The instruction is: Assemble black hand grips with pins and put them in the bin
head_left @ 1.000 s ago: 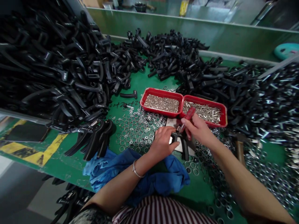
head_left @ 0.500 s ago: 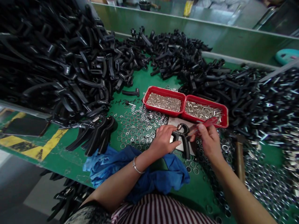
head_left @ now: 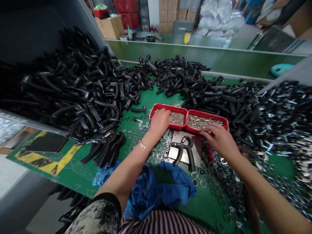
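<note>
Hand gripper (head_left: pixel 184 150), black, with two curved handles splayed toward the person and a coiled spring loop at its far end, lies untouched on a grey metal plate (head_left: pixel 175 139). The plate rests on the green table (head_left: pixel 207 203), just beyond a crumpled blue cloth (head_left: pixel 168 190) at the near edge. Loose silver washers (head_left: pixel 143 134) are strewn around the plate on both sides. A red-handled tool (head_left: pixel 209 152) lies just right of the plate, below the right hand (head_left: pixel 218 138).

That hand rests palm down by the near rim of the red tray (head_left: pixel 187 112), its fingers stretched out side by side with nothing seen in them. The left hand (head_left: pixel 160 121) reaches into the tray's left compartment, fingers bent down among small silver nuts (head_left: pixel 179 119); whether they pinch anything I cannot tell. The right compartment holds silver pins (head_left: pixel 203 121).

Left of the washers sits a small bunch of assembled grippers (head_left: pixel 107 150). Farther off, a great heap of black handles (head_left: pixel 85 87) spreads across the left and back of the table, and a heap of shiny metal pieces (head_left: pixel 285 110) fills the right.
</note>
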